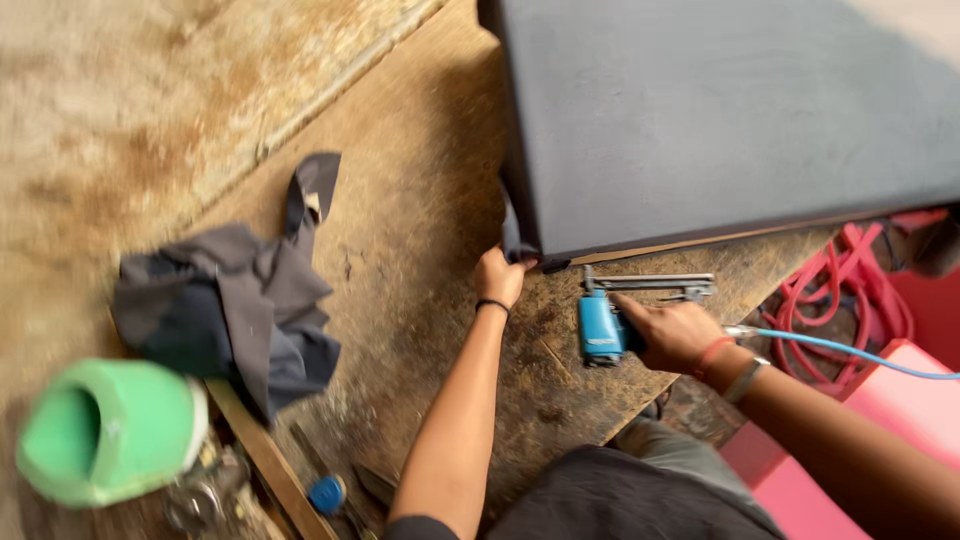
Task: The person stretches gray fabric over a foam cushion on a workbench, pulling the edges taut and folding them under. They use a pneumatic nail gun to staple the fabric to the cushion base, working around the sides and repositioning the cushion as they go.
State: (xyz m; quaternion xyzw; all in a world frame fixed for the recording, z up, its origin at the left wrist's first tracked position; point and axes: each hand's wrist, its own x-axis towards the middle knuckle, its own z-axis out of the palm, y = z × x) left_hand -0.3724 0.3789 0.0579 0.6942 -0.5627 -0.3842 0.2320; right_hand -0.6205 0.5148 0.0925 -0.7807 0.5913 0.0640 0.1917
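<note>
My left hand [498,277] pinches the dark fabric at the lower left corner of a large panel covered in dark grey cloth [720,110]. The panel lies on a worn plywood worktop [420,230]. My right hand [672,333] grips a blue pneumatic staple gun [603,325] that rests on the worktop just below the panel's edge. The gun's metal magazine [650,284] points right. A thin blue air hose [850,353] runs from the tool past my right wrist to the right.
A crumpled pile of dark grey cloth scraps [235,305] lies left of my hands. A green plastic cup [105,430] sits at the lower left among small tools. Coiled red hose [845,290] and pink foam blocks [900,400] lie on the right, below the worktop's edge.
</note>
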